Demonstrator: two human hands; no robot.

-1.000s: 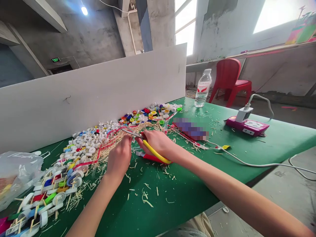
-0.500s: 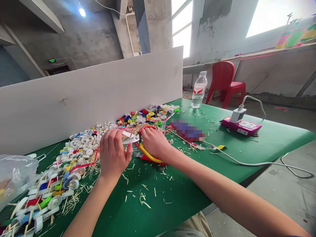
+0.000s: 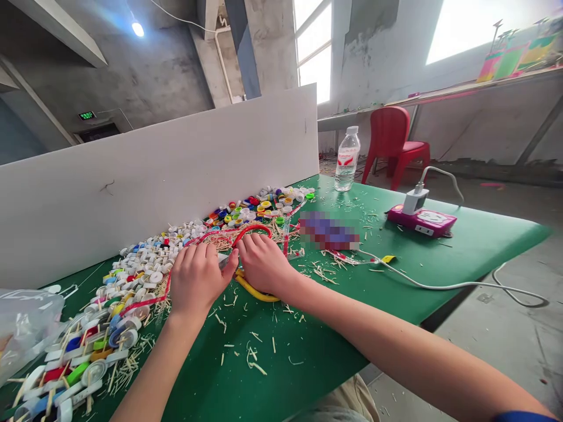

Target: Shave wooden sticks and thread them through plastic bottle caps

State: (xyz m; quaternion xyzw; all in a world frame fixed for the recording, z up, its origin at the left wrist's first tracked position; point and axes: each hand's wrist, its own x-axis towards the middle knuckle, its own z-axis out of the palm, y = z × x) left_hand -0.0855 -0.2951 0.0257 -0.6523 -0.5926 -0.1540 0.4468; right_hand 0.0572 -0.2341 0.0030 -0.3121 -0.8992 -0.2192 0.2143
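Note:
My right hand (image 3: 265, 265) is closed on scissors with a yellow handle loop (image 3: 259, 295) and a red one (image 3: 253, 228). Their blades point left toward my left hand and are mostly covered. With fingers curled and thumb pressed in, my left hand (image 3: 197, 275) is closed beside the blades. What it pinches is hidden. Behind both hands lies a pile of thin wooden sticks (image 3: 222, 240). Bottle caps (image 3: 152, 258) in many colours, several with sticks in them, spread to the left.
A white panel (image 3: 176, 158) stands behind the caps. On the green table (image 3: 396, 252) are a water bottle (image 3: 347, 159), a pink power strip (image 3: 421, 221) with a charger and cable (image 3: 440, 289), and a blurred-out object (image 3: 329, 231). A plastic bag (image 3: 29, 328) sits at left.
My left hand's thumb and fingers have come closer to my right hand, covering most of the scissor blades. The white piece seen by the blades is now hidden. The view has shifted slightly.

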